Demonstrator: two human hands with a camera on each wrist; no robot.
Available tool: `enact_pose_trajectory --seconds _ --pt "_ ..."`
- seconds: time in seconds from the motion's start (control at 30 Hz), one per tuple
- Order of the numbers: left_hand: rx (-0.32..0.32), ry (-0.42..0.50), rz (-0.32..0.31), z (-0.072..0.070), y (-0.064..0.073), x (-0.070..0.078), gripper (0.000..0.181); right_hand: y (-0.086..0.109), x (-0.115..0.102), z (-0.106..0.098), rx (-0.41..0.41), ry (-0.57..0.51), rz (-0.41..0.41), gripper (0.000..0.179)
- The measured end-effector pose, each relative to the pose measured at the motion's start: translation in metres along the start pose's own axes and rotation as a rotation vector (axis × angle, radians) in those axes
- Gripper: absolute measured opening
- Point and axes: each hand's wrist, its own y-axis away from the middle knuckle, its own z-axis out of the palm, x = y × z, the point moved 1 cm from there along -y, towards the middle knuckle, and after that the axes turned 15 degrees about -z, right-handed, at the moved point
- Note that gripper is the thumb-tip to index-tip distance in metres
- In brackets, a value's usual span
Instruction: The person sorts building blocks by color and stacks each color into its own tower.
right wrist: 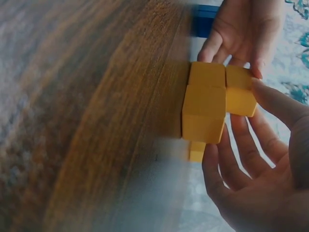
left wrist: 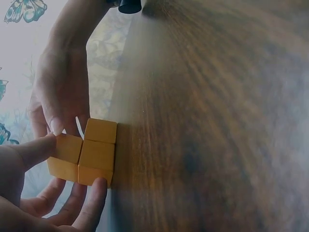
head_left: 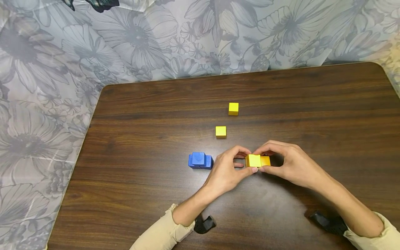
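Three smooth yellow cubes (head_left: pixel 257 160), stacked.

left hand (head_left: pixel 229 170), right hand (head_left: pixel 285 165), fingertips pinching

Dark wood-grain desk (head_left: pixel 312 104) with rounded far corners, sitting against a grey floral cloth (head_left: pixel 47 86) that covers everything behind it and down the left side. Two loose yellow cubes out in the middle: one further back (head_left: pixel 233 108), the other (head_left: pixel 220 132) nearer and a bit to the left, well apart from each other. Left of centre there's a small blue block cluster (head_left: pixel 200 161), with one blue cube sitting on top of the others. Up at the top edge of the cloth there's a dark teal butterfly print (head_left: pixel 93 4), partly cut off.
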Motion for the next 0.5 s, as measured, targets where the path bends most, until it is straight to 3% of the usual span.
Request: enact_pose_trajectory --seconds 0.3,0.5 --pt "0.002 0.007 -0.006 0.001 0.0 0.0 0.035 -0.001 0.001 -0.006 -0.007 -0.021 -0.052 0.047" --pt "0.012 -0.006 -0.008 0.001 0.0 0.001 0.036 -0.006 0.003 -0.017 0.037 -0.013 -0.114 0.05"
